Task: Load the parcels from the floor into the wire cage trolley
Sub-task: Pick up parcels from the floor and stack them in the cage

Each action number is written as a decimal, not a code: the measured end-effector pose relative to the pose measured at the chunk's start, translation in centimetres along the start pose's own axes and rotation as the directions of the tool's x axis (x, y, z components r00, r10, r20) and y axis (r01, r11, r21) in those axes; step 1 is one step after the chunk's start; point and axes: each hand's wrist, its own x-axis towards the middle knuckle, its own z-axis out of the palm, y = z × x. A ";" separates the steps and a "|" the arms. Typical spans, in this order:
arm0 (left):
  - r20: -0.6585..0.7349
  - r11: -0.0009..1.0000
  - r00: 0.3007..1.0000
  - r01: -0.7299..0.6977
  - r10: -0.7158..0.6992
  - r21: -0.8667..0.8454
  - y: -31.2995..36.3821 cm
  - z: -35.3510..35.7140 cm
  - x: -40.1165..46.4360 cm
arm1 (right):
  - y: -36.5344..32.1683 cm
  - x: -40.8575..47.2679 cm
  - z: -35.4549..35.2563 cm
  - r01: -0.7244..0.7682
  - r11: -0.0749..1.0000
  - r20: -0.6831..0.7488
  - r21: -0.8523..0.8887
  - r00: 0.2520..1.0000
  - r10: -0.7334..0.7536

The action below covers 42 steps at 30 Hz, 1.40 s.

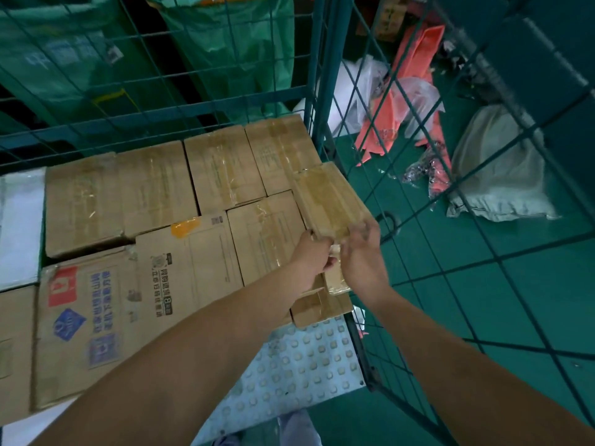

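Both my hands reach into the green wire cage trolley and hold the near end of a tape-wrapped brown parcel. My left hand grips its near left corner. On the near right edge my right hand curls its fingers. The parcel lies tilted on top of several cardboard boxes packed side by side in the trolley, by the right wire wall. A printed box lies at the front left.
The trolley's studded metal floor plate shows at the front right. Outside the right mesh wall, on the green floor, lie a grey soft bag, orange packaging and clear plastic wrap. Green sacks hang behind the trolley.
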 end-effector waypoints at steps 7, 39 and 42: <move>-0.040 0.948 0.999 0.034 -0.022 0.317 -4.4 0.3 3.9 | 3.7 0.7 3.4 -0.234 0.967 0.289 0.104 0.937 0.196; 0.037 0.880 0.909 0.391 -0.415 0.269 -9.7 1.0 6.7 | 9.3 2.2 11.3 -0.515 0.802 0.166 0.304 0.857 0.488; -0.001 0.908 0.952 0.293 -0.307 0.299 -7.5 -2.5 4.9 | 6.7 1.1 9.3 -0.522 0.796 0.270 0.305 0.849 0.453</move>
